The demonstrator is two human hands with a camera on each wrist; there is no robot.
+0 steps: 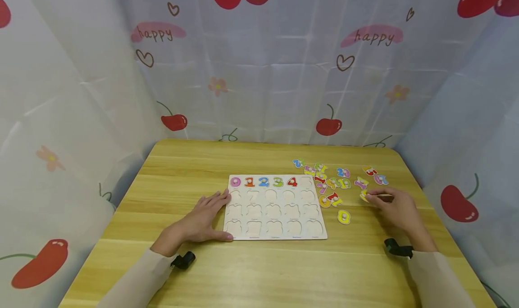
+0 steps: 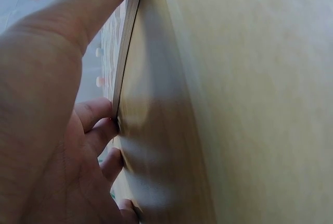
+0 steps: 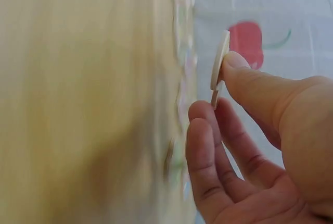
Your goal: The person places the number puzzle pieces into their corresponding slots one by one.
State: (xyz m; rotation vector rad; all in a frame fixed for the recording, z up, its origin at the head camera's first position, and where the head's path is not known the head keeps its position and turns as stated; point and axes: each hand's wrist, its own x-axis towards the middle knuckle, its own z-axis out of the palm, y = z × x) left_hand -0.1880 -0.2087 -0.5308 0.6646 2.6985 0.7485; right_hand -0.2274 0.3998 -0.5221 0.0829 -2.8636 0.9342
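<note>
A pale wooden number puzzle board (image 1: 262, 201) lies on the table with cut-out slots in rows. In its top row sit the pieces 0 (image 1: 235, 182), 1 (image 1: 249, 182), 2 (image 1: 264, 182), 3 (image 1: 278, 182) and 4 (image 1: 292, 182). My left hand (image 1: 202, 218) rests at the board's left edge, thumb at the near corner and fingers spread along the side. To the right of the board, my right hand (image 1: 397, 208) pinches a yellow number puzzle piece (image 3: 220, 60) between thumb and fingers. That piece is edge-on in the right wrist view, its number hidden.
Several loose number pieces lie right of the board, some overlapping, among them a yellow 0-shaped piece (image 1: 343, 217), a red piece (image 1: 334, 200) and a blue-and-pink piece (image 1: 381, 179). A cherry-print curtain (image 1: 284, 96) surrounds the wooden table (image 1: 259, 272) at the back and sides.
</note>
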